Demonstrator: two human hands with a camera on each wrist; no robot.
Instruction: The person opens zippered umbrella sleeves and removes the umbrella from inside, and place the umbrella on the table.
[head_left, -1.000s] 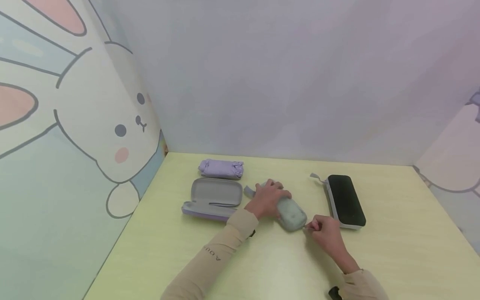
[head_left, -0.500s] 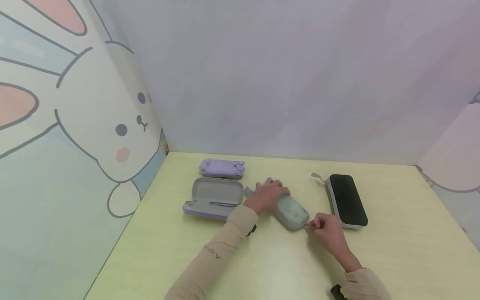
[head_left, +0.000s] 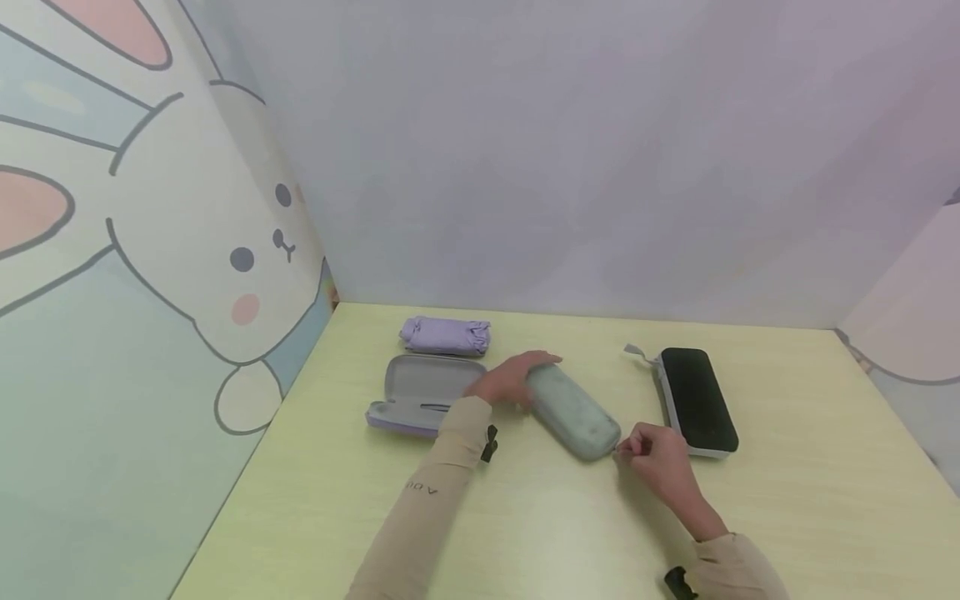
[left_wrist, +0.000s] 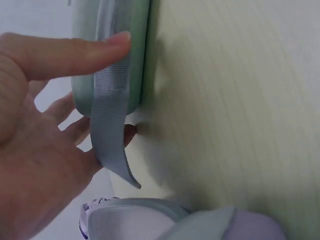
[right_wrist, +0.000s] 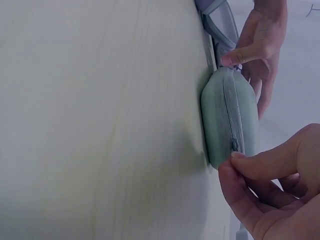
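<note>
A soft green zip case lies slantwise on the table between my hands. My right hand pinches the zipper pull at the case's near end with thumb and forefinger. The zip looks closed along the side in the right wrist view. At the far end is my left hand, its fingers spread and fairly straight. In the left wrist view its thumb lies over the grey strap, with the other fingers behind; whether it touches the case, I cannot tell.
An open purple case with a grey lining stands left of my left hand. Behind it lies a purple wrapped bundle. On the right is a black-topped case with a light rim and a strap. A wall backs the table.
My left hand has slid off the top of the green case toward its far left end, uncovering the top. The right hand keeps its pinch with hardly any movement.
</note>
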